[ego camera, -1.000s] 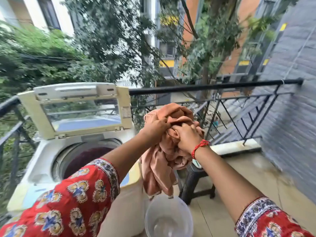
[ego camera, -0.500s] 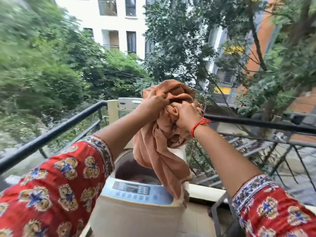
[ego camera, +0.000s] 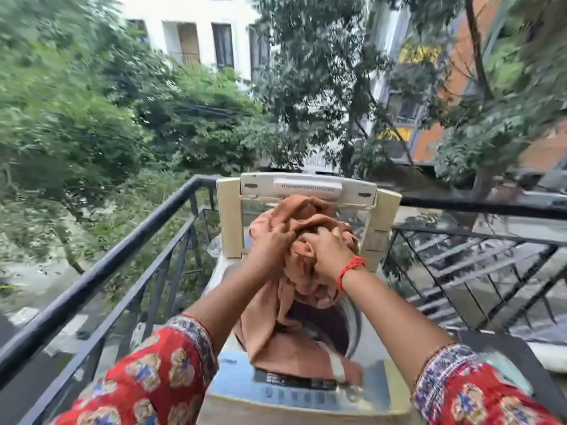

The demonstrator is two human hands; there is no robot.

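Centrally, the left hand (ego camera: 270,250) and right hand (ego camera: 328,253) clench a bunched rust-orange fabric cloth (ego camera: 270,348) above the open drum (ego camera: 322,320) of the cream plastic top-loading washing machine (ego camera: 306,400). The cloth's tail drapes the machine's front edge; gather it before lowering.

Cloth (ego camera: 288,351) hides part of drum (ego camera: 322,320) and panel (ego camera: 294,384); panel labels blurred. Washer (ego camera: 306,407) base cut by bottom edge. Drum contents unclear.

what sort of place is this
Probably a raised apartment balcony used for laundry: a black metal railing edges it, a top-loading washing machine stands open with an orange-brown cloth held over its tub, and trees and apartment blocks lie beyond.
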